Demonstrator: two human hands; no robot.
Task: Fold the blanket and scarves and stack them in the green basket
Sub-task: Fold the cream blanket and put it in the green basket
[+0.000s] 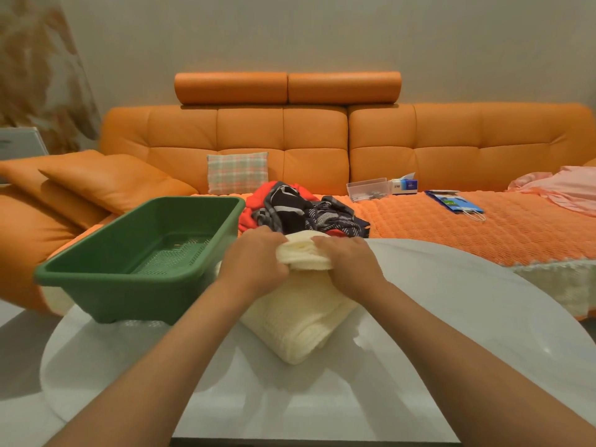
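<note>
1. Two bare forearms reach away from the camera across a glossy white worktop (pixel 451 317) and meet near its middle.
2. Left hand (pixel 254 256) and right hand (pixel 348 262) sit side by side, knuckles up. The fingers of both are curled round the far, bunched end of a cream blanket (pixel 303 321), gripping it.
3. Blanket: a thick waffle-knit bundle, folded into several layers. It lies on the worktop with its near end towards the camera and its far end raised slightly in the hands.
4. Green basket (pixel 135 301): a rectangular plastic tub with a perforated floor. It stands just left of the blanket at the worktop's far left edge, and nothing shows inside it.
5. Scarves (pixel 300 211): a loose, unfolded heap of red, black-and-white striped and dark patterned cloth. It lies on the seat of an orange sofa (pixel 290 140), just beyond the hands.
6. Handling, as a judgement: the blanket looks soft, bulky and fairly light, and neither slippery nor fragile. Its layers would likely slump apart if it were lifted by one end, so a hold beneath the bundle or at both short ends seems safer. The scarves look thin and limp, so taking each by two corners should let it spread flat.
</note>
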